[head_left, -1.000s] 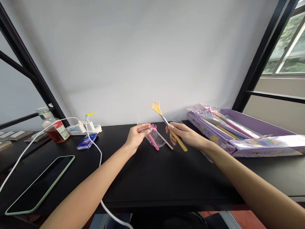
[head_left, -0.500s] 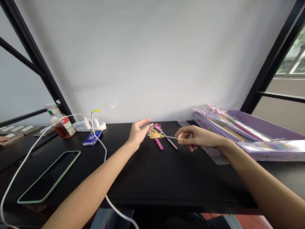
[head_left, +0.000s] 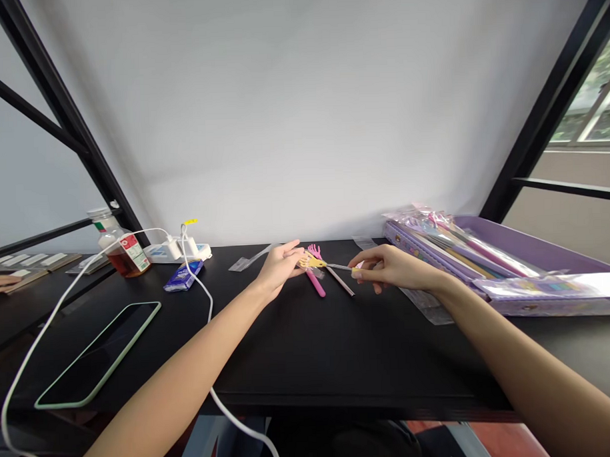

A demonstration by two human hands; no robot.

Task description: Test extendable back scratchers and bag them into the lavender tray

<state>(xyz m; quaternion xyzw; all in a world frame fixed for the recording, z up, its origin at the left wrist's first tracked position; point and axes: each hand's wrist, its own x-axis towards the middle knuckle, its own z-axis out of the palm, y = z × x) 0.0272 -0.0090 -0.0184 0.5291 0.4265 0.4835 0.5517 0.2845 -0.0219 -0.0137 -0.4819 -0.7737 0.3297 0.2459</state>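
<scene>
A yellow hand-shaped back scratcher (head_left: 313, 262) with a metal rod is held level between my two hands over the black table. My left hand (head_left: 279, 268) closes its fingers on the yellow claw end, hiding part of it. At the other end, my right hand (head_left: 379, 266) pinches the yellow grip between thumb and fingers. Beneath and behind it lie a pink back scratcher (head_left: 315, 283) and another with a pink claw and a pale rod (head_left: 341, 282). Just behind my left hand, a clear plastic sleeve (head_left: 243, 262) rests on the table.
On the right, a purple box (head_left: 540, 247) holds several wrapped back scratchers, with clear wrappers (head_left: 430, 307) beside it. To the left are a phone (head_left: 99, 355), a blue packet (head_left: 184, 277), a bottle (head_left: 128, 253) and a power strip (head_left: 203, 251) with a white cable. Another person's hand (head_left: 1, 282) shows at far left.
The clear sleeve by my left hand now lies on the table behind it. My left fingers have closed onto the yellow claw. My right hand has shifted slightly left and up.
</scene>
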